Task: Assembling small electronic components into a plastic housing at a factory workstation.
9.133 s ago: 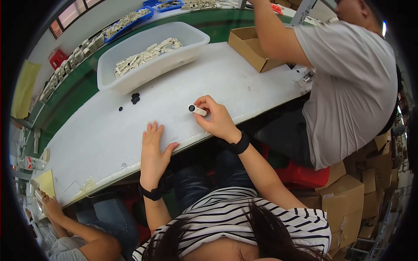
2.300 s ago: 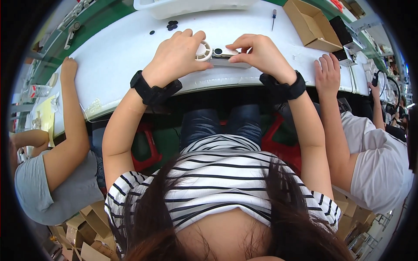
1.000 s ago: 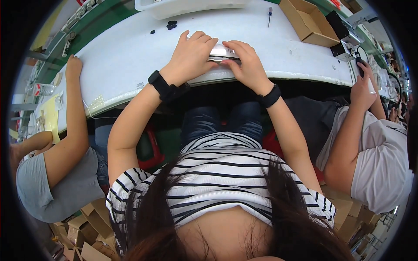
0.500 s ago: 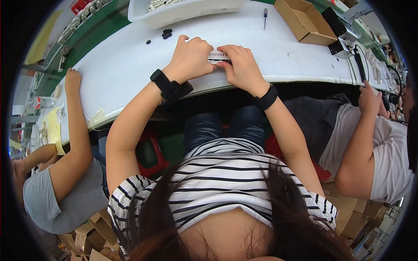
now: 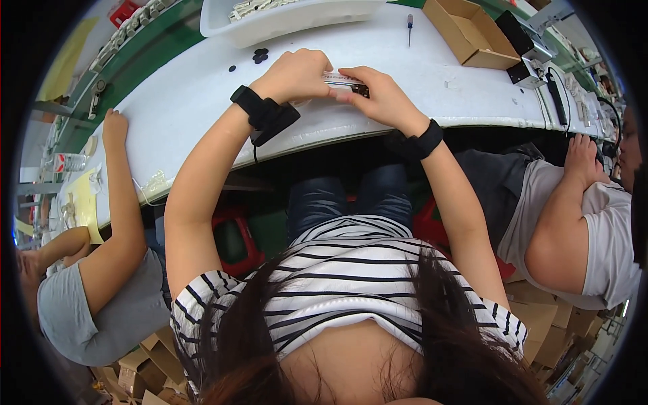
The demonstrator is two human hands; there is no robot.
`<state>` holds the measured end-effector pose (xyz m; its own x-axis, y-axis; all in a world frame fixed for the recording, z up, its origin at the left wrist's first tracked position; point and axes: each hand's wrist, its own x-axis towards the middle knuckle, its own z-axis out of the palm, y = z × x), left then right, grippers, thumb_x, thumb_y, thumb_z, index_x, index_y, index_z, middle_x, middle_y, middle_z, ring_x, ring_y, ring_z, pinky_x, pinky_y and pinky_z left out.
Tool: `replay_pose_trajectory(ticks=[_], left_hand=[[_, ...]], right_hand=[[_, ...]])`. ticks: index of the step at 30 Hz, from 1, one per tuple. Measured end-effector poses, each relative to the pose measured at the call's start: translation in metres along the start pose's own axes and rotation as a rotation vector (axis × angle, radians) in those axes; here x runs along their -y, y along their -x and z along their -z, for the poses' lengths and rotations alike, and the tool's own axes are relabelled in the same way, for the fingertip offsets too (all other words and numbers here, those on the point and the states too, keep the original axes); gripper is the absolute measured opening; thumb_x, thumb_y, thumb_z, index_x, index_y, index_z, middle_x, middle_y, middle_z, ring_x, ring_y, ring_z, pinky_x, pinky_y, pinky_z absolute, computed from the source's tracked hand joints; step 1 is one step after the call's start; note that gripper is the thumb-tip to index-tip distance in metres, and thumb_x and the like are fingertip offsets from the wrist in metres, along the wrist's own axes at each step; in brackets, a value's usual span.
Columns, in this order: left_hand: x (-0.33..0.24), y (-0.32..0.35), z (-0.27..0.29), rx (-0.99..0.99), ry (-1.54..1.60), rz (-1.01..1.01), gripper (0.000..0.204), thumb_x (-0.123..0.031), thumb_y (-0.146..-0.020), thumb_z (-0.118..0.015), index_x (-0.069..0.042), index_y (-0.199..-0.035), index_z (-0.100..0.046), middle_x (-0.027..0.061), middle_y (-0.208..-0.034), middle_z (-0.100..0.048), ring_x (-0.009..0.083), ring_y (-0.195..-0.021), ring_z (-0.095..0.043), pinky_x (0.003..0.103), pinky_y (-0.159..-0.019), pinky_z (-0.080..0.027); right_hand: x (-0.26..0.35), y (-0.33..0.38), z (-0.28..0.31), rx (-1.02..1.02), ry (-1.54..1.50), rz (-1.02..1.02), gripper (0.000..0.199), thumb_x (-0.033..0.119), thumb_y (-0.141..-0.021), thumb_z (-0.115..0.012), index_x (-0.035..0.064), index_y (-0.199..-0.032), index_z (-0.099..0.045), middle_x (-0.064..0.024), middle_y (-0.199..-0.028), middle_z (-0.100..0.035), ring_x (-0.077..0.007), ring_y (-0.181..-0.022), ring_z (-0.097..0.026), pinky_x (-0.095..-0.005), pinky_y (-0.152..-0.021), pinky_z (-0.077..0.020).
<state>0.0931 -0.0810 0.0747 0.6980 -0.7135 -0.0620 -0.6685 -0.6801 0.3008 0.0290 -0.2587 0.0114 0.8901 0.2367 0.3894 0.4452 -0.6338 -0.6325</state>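
Between my two hands, over the table's near edge, is a small white rectangular casing [image 5: 344, 84] with a dark part at its right end. My left hand [image 5: 297, 75] is closed on its left end, and my right hand [image 5: 382, 98] grips the right end with thumb and fingers. The fingers hide much of the casing. Beyond my left hand lie several small black round pads [image 5: 260, 57], with a single pad [image 5: 232, 68] apart from them to the left.
At the far side stands a white plastic bin [image 5: 290, 25] with white parts in it. A screwdriver [image 5: 410, 30] lies right of it, then an open cardboard box [image 5: 472, 57] and a black metal device [image 5: 526, 71]. Co-workers sit left [image 5: 108, 304] and right [image 5: 567, 236].
My hands have turned the casing so its printed face shows less and a dark part shows at its right end. My right wrist has moved outward. The right co-worker's hand has come lower.
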Motion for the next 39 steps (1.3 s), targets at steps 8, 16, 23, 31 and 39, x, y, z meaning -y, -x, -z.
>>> replay_pose_trajectory(ticks=[8, 16, 23, 31, 39], left_hand=[[-0.018, -0.004, 0.003, 0.103, -0.355, -0.096, 0.035, -0.017, -0.069, -0.070, 0.001, -0.099, -0.067, 0.0181, -0.086, -0.067, 0.0330, -0.084, -0.064, 0.038, -0.074, -0.049], [0.003, 0.006, 0.004, -0.301, -0.036, -0.078, 0.036, -0.023, -0.073, -0.072, -0.002, -0.102, -0.066, 0.0178, -0.101, -0.066, 0.0307, -0.094, -0.063, 0.039, -0.079, -0.049], [-0.005, 0.066, -0.019, -0.931, 0.796, 0.294, 0.078, -0.031, -0.077, -0.074, 0.010, -0.129, -0.033, 0.0257, -0.107, -0.059, 0.0245, -0.097, -0.061, 0.033, -0.075, -0.051], [-0.005, 0.066, -0.017, -0.997, 0.851, 0.219, 0.081, -0.017, -0.071, -0.077, 0.010, -0.122, -0.020, 0.0241, -0.101, -0.058, 0.0222, -0.086, -0.063, 0.031, -0.068, -0.052], [0.153, 0.086, 0.048, -0.556, 0.104, 0.582, 0.062, -0.024, -0.065, -0.071, 0.000, -0.110, -0.037, 0.0221, -0.081, -0.063, 0.0333, -0.067, -0.065, 0.040, -0.056, -0.052]], right_hand=[[0.008, -0.009, 0.005, 0.100, -0.045, -0.197, 0.039, 0.013, -0.081, -0.068, -0.0018, -0.116, -0.059, -0.0184, -0.108, -0.064, -0.0274, -0.096, -0.063, -0.0339, -0.085, -0.0489], [-0.003, -0.011, 0.011, 0.137, -0.205, -0.275, 0.042, 0.016, -0.081, -0.071, -0.0023, -0.117, -0.059, -0.0162, -0.107, -0.066, -0.0210, -0.095, -0.062, -0.0311, -0.085, -0.0481], [0.049, 0.011, -0.012, -0.287, -0.298, -0.266, 0.044, 0.014, -0.079, -0.072, -0.0036, -0.117, -0.057, -0.0163, -0.105, -0.064, -0.0225, -0.095, -0.062, -0.0305, -0.085, -0.0476], [0.090, 0.019, -0.057, -0.428, -0.227, 0.091, 0.051, 0.010, -0.079, -0.070, 0.0000, -0.123, -0.048, -0.0188, -0.121, -0.051, -0.0303, -0.110, -0.052, -0.0358, -0.090, -0.0445], [0.046, 0.029, 0.006, -0.328, -0.045, 0.023, 0.048, 0.012, -0.081, -0.068, 0.0023, -0.123, -0.048, -0.0173, -0.124, -0.050, -0.0328, -0.111, -0.051, -0.0362, -0.091, -0.0436]])
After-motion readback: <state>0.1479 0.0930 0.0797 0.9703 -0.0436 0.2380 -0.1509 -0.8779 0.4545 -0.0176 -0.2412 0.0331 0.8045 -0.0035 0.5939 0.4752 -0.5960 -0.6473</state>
